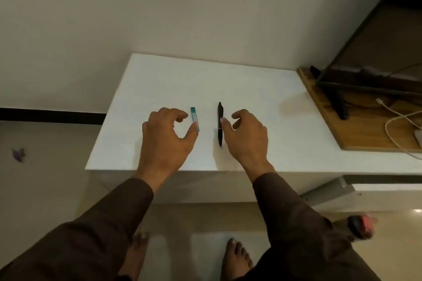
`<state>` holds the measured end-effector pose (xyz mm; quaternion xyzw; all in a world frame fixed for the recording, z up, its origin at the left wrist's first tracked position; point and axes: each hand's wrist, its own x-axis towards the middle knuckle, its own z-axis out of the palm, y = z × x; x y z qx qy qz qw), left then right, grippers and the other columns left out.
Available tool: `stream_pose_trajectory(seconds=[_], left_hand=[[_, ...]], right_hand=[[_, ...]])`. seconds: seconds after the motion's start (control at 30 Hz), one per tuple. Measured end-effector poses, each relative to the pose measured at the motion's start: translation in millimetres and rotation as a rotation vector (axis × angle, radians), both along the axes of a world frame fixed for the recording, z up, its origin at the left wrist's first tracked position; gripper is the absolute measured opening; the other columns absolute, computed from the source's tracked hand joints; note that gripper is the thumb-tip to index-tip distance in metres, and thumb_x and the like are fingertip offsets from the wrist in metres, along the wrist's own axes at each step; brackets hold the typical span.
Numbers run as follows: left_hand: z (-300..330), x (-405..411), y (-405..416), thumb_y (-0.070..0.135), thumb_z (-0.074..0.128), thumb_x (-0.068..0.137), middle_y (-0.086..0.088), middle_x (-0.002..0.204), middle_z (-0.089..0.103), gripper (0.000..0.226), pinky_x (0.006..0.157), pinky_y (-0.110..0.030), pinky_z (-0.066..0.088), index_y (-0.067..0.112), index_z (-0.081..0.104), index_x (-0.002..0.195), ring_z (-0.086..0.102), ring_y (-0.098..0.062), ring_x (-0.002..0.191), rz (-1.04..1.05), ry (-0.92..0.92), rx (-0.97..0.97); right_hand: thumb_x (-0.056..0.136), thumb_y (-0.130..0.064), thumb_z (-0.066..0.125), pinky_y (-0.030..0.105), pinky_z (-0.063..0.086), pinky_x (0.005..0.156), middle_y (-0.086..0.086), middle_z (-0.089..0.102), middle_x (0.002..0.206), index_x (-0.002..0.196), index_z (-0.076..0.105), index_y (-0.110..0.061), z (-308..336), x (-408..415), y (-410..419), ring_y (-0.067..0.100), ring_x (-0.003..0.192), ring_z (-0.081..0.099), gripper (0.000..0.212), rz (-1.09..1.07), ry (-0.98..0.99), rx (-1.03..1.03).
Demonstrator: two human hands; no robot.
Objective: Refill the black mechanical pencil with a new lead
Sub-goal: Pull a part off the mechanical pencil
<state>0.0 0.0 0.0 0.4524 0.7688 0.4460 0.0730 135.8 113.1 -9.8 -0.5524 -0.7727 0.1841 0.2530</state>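
A black mechanical pencil [220, 114] lies on the white table [262, 102], pointing away from me. A small teal lead case [194, 116] lies parallel to it, a little to the left. My left hand [166, 137] hovers just left of the case, fingers curled apart, thumb tip touching or nearly touching the case's near end. My right hand [246, 137] sits just right of the pencil, fingers spread, thumb tip against the pencil's barrel. Neither hand holds anything.
A wooden board [356, 125] with a dark monitor stand [338, 98] and white cables [397, 121] lies at the table's right. The wall stands behind the table. My bare feet are on the floor below the front edge.
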Motion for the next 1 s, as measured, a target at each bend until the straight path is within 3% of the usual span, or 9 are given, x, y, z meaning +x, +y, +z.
stream_pose_trajectory(seconds=[0.1,0.27,0.37,0.47,0.57,0.63,0.7,0.8,1.0], left_hand=[[-12,-7,23,0.031,0.076,0.089,-0.003,0.104,0.073,0.026,0.087,-0.055,0.053,0.013,0.073,0.107,0.06,-0.022,0.094,0.022,-0.038,0.005],[-18,-14,45,0.034,0.076,0.088,-0.003,0.098,0.077,0.025,0.087,-0.053,0.051,0.013,0.077,0.102,0.06,-0.02,0.091,0.045,-0.045,-0.05],[-15,-11,51,0.037,0.078,0.086,-0.002,0.101,0.077,0.029,0.089,-0.054,0.053,0.014,0.078,0.104,0.063,-0.022,0.097,-0.007,-0.051,-0.043],[-12,-9,53,0.053,0.074,0.082,0.004,0.11,0.074,0.048,0.091,-0.041,0.054,0.018,0.074,0.116,0.06,-0.016,0.105,-0.099,-0.075,-0.062],[-3,-6,50,0.075,0.057,0.07,0.023,0.103,0.066,0.072,0.075,-0.011,0.043,0.031,0.068,0.127,0.06,-0.002,0.091,-0.203,-0.131,-0.061],[1,-6,50,0.069,0.059,0.075,0.035,0.087,0.066,0.043,0.064,-0.005,0.044,0.051,0.065,0.114,0.064,0.002,0.086,-0.244,-0.151,-0.024],[2,-9,50,0.048,0.069,0.087,0.038,0.079,0.069,0.021,0.065,-0.007,0.051,0.053,0.07,0.108,0.067,0.002,0.086,-0.249,-0.155,0.021],[-1,-12,46,0.026,0.072,0.093,0.031,0.086,0.069,0.024,0.073,-0.016,0.058,0.027,0.078,0.116,0.072,-0.006,0.079,-0.22,-0.172,0.021],[-1,-13,39,0.023,0.073,0.092,0.028,0.086,0.07,0.022,0.073,-0.019,0.058,0.021,0.08,0.113,0.071,-0.008,0.079,-0.234,-0.201,0.019]], right_hand=[[0.093,-0.052,0.064,0.043,0.05,0.1,0.0,0.075,0.109,0.122,0.063,-0.018,-7,-19,26,0.021,0.095,0.069,0.045,-0.052,-0.02,-0.064],[0.091,-0.042,0.07,0.037,0.051,0.085,-0.016,0.048,0.072,0.09,0.061,-0.022,-13,-38,42,0.015,0.07,0.051,0.022,-0.036,-0.1,-0.082],[0.091,-0.032,0.069,0.038,0.055,0.079,-0.016,0.048,0.064,0.082,0.063,-0.02,-11,-39,48,0.016,0.065,0.056,0.016,-0.031,-0.065,-0.131],[0.088,-0.029,0.072,0.024,0.051,0.061,-0.013,0.064,0.068,0.093,0.074,-0.013,1,-31,49,0.007,0.064,0.064,0.017,-0.062,0.166,-0.238],[0.087,-0.027,0.075,0.012,0.051,0.054,-0.002,0.08,0.075,0.098,0.073,-0.013,19,-22,43,0.009,0.064,0.075,0.018,-0.009,0.522,-0.449],[0.088,-0.025,0.075,0.006,0.047,0.051,-0.002,0.082,0.075,0.096,0.072,-0.011,27,-18,36,0.006,0.062,0.076,0.016,0.071,0.616,-0.534],[0.088,-0.025,0.075,0.01,0.048,0.057,-0.002,0.082,0.078,0.094,0.072,-0.011,33,-17,31,0.008,0.066,0.077,0.016,0.121,0.646,-0.574],[0.089,-0.032,0.076,0.023,0.046,0.069,-0.004,0.083,0.085,0.09,0.076,-0.016,38,-14,29,0.007,0.075,0.078,0.016,0.122,0.667,-0.555],[0.093,-0.033,0.074,0.025,0.051,0.07,-0.003,0.082,0.088,0.094,0.081,-0.017,41,-11,32,0.007,0.084,0.077,0.018,0.059,0.766,-0.509]])
